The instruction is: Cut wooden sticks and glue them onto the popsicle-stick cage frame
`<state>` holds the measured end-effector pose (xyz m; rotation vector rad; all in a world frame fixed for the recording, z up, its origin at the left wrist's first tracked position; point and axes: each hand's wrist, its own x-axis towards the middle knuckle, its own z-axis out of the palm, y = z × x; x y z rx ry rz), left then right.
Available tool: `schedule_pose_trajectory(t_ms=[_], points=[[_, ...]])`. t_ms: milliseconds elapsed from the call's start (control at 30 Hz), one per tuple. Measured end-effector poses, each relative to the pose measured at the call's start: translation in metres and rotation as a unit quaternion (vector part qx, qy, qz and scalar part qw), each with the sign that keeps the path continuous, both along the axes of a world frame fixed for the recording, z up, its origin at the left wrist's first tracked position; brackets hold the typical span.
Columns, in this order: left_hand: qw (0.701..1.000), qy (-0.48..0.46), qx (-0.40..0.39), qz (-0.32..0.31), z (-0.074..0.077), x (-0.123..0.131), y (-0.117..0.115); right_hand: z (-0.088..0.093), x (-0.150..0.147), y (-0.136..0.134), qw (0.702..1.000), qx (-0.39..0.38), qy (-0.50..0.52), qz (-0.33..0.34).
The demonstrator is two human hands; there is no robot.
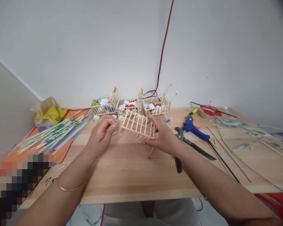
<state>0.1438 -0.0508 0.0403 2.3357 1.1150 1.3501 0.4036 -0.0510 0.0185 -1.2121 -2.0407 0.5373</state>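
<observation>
In the head view, my right hand (163, 135) grips a small cart basket built of thin wooden sticks (138, 125) by its right end, thumb below and fingers above. The basket is tilted over the table, its slatted side towards me. Just left of it, my left hand (103, 131) is closed, thumb against curled fingers, apart from the basket. Whatever it may pinch is hidden. Behind stand three similar stick carts: a left one (103, 106), a middle one (128, 106) and a right one (157, 105), each filled with coloured bottle caps.
On the right lie pliers-like cutters (195, 147), a blue glue gun (193, 128) with a black cord and a red-lined bowl (209, 110). Bundled wooden sticks (58, 131) in plastic lie on orange sheets at left, near a yellow bag (50, 116). Loose sticks are scattered about.
</observation>
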Motion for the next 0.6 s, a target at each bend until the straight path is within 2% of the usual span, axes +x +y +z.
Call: schedule_pose_trajectory(t_ms=[167, 300, 600], points=[[0.986, 0.080, 0.140, 0.031, -0.0009, 0.0050, -0.0025, -0.0013, -0.0004, 0.0002, 1.000, -0.012, 0.008, -0.001], [0.979, 0.094, 0.168, 0.060, -0.0049, 0.0057, -0.0018, -0.0020, -0.0008, -0.0002, 1.000, -0.012, 0.009, 0.004], [0.961, 0.173, 0.210, 0.051, -0.0065, 0.0029, 0.0000, -0.0019, -0.0023, -0.0021, 1.000, -0.021, -0.004, 0.005]])
